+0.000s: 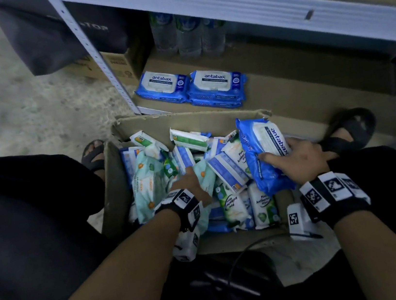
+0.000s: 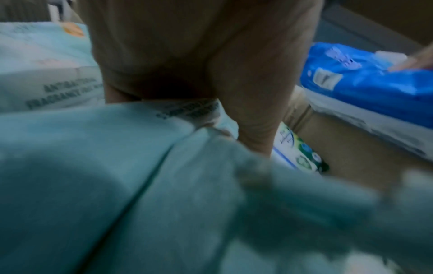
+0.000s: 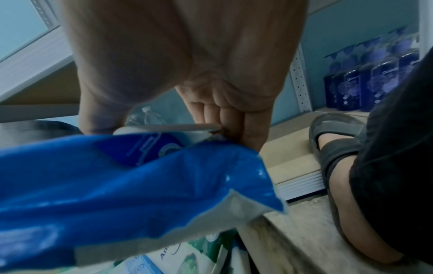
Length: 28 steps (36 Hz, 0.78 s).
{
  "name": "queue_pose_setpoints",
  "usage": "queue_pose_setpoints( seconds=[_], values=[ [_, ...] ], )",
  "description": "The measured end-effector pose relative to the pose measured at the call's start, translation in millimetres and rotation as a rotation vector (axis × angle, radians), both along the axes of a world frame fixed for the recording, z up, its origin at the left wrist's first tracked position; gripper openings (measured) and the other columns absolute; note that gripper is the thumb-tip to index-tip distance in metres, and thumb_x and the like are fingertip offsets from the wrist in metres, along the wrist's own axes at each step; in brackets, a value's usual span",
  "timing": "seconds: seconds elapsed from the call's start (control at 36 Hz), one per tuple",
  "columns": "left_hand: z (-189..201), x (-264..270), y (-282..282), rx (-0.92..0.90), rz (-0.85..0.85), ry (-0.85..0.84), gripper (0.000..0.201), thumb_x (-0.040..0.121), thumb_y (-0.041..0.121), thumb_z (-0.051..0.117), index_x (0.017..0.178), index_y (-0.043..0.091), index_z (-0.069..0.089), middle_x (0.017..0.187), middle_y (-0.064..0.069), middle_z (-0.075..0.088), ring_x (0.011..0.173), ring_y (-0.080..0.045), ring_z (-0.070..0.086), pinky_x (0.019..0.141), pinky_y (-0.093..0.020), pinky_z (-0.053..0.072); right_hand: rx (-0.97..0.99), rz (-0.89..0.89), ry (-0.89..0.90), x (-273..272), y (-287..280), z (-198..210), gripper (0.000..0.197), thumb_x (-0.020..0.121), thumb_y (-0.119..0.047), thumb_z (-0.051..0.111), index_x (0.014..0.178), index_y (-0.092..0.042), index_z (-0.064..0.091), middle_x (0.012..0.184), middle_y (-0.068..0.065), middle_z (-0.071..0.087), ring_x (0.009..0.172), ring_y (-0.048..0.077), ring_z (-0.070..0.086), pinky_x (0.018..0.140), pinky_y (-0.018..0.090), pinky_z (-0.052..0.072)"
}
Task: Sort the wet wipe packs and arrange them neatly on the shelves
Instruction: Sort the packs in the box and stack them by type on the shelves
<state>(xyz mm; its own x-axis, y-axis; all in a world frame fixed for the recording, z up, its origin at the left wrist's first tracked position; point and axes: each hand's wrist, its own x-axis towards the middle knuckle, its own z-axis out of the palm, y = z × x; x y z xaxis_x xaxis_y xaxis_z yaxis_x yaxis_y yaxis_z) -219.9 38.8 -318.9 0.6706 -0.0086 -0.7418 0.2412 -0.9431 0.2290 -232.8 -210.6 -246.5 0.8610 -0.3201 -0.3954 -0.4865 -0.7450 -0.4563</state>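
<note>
A cardboard box point(image 1: 187, 117) on the floor holds several mixed wet wipe packs, white-green, white-blue and pale teal. My right hand point(image 1: 277, 151) grips a blue antabax pack point(image 1: 259, 174) at the box's right side, thumb on its face and fingers on the white lid. The right wrist view shows the same blue pack point(image 3: 140, 185) under my right hand point(image 3: 164, 128). My left hand point(image 1: 188, 179) is down among the packs. In the blurred left wrist view my left hand point(image 2: 187, 103) seems to clasp the edge of a pale teal pack point(image 2: 117, 185). Two stacks of blue antabax packs point(image 1: 161, 87) point(image 1: 217, 86) lie on the bottom shelf.
Water bottles point(image 1: 188, 36) stand at the back of the bottom shelf, under the grey upper shelf edge point(image 1: 247, 3). A perforated shelf post point(image 1: 103, 61) rises at the left. My sandalled feet point(image 1: 350, 133) point(image 1: 94, 154) flank the box. Dark blue bottles point(image 3: 374, 83) stand to the right.
</note>
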Motion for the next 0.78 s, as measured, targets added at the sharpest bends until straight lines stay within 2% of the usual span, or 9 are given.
queue_pose_setpoints(
  seconds=[0.08, 0.22, 0.31, 0.39, 0.44, 0.53, 0.61, 0.69, 0.78],
  values=[
    [9.6, 8.7, 12.7, -0.002, 0.013, 0.042, 0.089, 0.065, 0.032, 0.082, 0.135, 0.014, 0.031, 0.119, -0.012, 0.058, 0.097, -0.03, 0.062, 0.077, -0.041, 0.058, 0.009, -0.009, -0.004, 1.0, -3.3, -5.9, 0.053, 0.071, -0.066, 0.071, 0.099, -0.021, 0.07, 0.079, -0.004, 0.064, 0.073, 0.014, 0.052, 0.07, 0.026, 0.037],
    [18.8, 21.5, 42.0, -0.018, 0.129, 0.018, 0.076, 0.068, 0.02, 0.085, 0.13, 0.013, 0.041, 0.105, -0.005, 0.058, 0.067, -0.014, 0.052, 0.048, -0.025, 0.044, 0.103, -0.05, -0.018, -2.0, -9.7, -1.9, 0.041, 0.075, -0.056, 0.075, 0.097, -0.022, 0.073, 0.069, -0.014, 0.059, 0.061, -0.006, 0.046, 0.055, 0.016, 0.037],
    [25.9, 29.3, 60.2, -0.016, 0.207, -0.001, 0.075, 0.067, 0.014, 0.086, 0.129, 0.012, 0.044, 0.113, -0.007, 0.057, 0.065, -0.01, 0.05, 0.037, -0.022, 0.042, 0.146, -0.055, -0.007, -4.0, -12.9, 3.1, 0.035, 0.076, -0.053, 0.076, 0.098, -0.026, 0.072, 0.07, -0.014, 0.059, 0.062, -0.008, 0.044, 0.053, 0.013, 0.034],
    [36.9, 37.2, 75.2, -0.023, 0.291, -0.031, 0.089, 0.061, 0.018, 0.089, 0.135, 0.013, 0.041, 0.121, -0.007, 0.058, 0.088, -0.022, 0.062, 0.062, -0.031, 0.055, 0.2, -0.059, 0.008, -6.3, -15.7, 7.3, 0.036, 0.076, -0.05, 0.077, 0.103, -0.026, 0.072, 0.085, -0.004, 0.068, 0.07, 0.002, 0.056, 0.065, 0.023, 0.044],
    [46.8, 41.7, 82.0, 0.011, 0.323, -0.071, 0.094, 0.062, 0.02, 0.089, 0.14, 0.012, 0.038, 0.126, -0.005, 0.055, 0.111, -0.03, 0.058, 0.075, -0.033, 0.05, 0.232, -0.079, 0.006, -7.9, -18.0, 9.5, 0.036, 0.074, -0.049, 0.078, 0.103, -0.028, 0.073, 0.092, -0.003, 0.071, 0.084, 0.013, 0.064, 0.076, 0.026, 0.048],
    [53.5, 49.2, 91.7, 0.019, 0.371, -0.134, 0.096, 0.042, 0.032, 0.09, 0.126, 0.011, 0.05, 0.119, -0.005, 0.061, 0.102, -0.03, 0.061, 0.077, -0.037, 0.056, 0.228, -0.086, 0.014, -9.1, -23.8, 14.1, 0.028, 0.072, -0.049, 0.079, 0.093, -0.033, 0.069, 0.087, -0.007, 0.069, 0.085, 0.014, 0.063, 0.074, 0.026, 0.047],
    [55.7, 52.7, 95.3, 0.044, 0.446, -0.202, 0.079, 0.058, 0.019, 0.09, 0.124, 0.009, 0.048, 0.108, -0.009, 0.059, 0.095, -0.029, 0.06, 0.073, -0.036, 0.052, 0.206, -0.132, -0.007, -8.5, -33.1, 13.1, 0.039, 0.064, -0.053, 0.081, 0.092, -0.027, 0.072, 0.082, -0.011, 0.071, 0.08, 0.011, 0.066, 0.069, 0.026, 0.051],
    [48.0, 50.2, 92.4, 0.107, 0.408, -0.246, 0.098, 0.062, 0.017, 0.089, 0.142, 0.009, 0.032, 0.125, -0.016, 0.057, 0.105, -0.033, 0.059, 0.082, -0.039, 0.052, 0.163, -0.167, -0.045, -8.5, -43.7, 10.2, 0.056, 0.052, -0.064, 0.078, 0.094, -0.026, 0.071, 0.083, -0.009, 0.072, 0.08, 0.016, 0.068, 0.078, 0.036, 0.058],
    [36.1, 41.0, 82.6, 0.174, 0.281, -0.236, 0.125, 0.066, 0.024, 0.087, 0.155, 0.015, 0.0, 0.153, -0.017, 0.031, 0.131, -0.038, 0.044, 0.103, -0.048, 0.044, 0.102, -0.124, -0.042, -8.4, -47.5, 12.6, 0.054, 0.059, -0.061, 0.08, 0.098, -0.026, 0.067, 0.088, -0.004, 0.071, 0.083, 0.018, 0.066, 0.076, 0.031, 0.053]
  ],
)
